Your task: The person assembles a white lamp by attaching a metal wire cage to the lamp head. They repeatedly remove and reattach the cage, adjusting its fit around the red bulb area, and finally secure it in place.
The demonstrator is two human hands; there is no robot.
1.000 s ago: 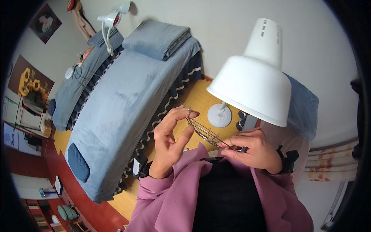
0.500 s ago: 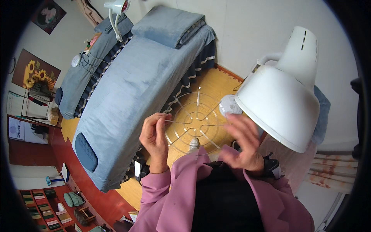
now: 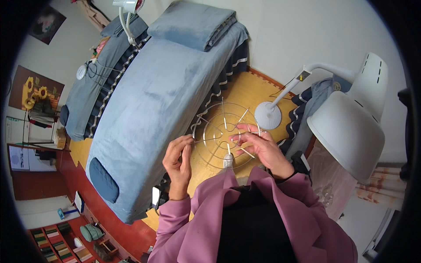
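Note:
In front of my chest hangs a round wire guard (image 3: pixel 207 154), made of thin metal rings, inward loops and small strips around its edge. My left hand (image 3: pixel 179 164) pinches the guard's left side between thumb and fingertips. On the opposite side, my right hand (image 3: pixel 265 149) reaches across the rim, its bent fingers around the wires near the inner loops. To the right stands a large white lamp head (image 3: pixel 346 136), shaped like a bell, with its mouth facing down and left. A bent white arm (image 3: pixel 331 69) joins it to a round base (image 3: pixel 268 115) on the floor.
A long bed with a blue-grey cover (image 3: pixel 144 101) fills the left, a folded blanket (image 3: pixel 193 22) at its far end. Behind it are a second bed (image 3: pixel 83 101) and another white lamp (image 3: pixel 127 5). A pinkish covered surface (image 3: pixel 326 179) lies beneath the large lamp.
My right hand, blurred beside the guard before, has moved left onto its wires. The left hand keeps its pinch. The view has shifted, so the lamp head appears farther right and its base shows fully.

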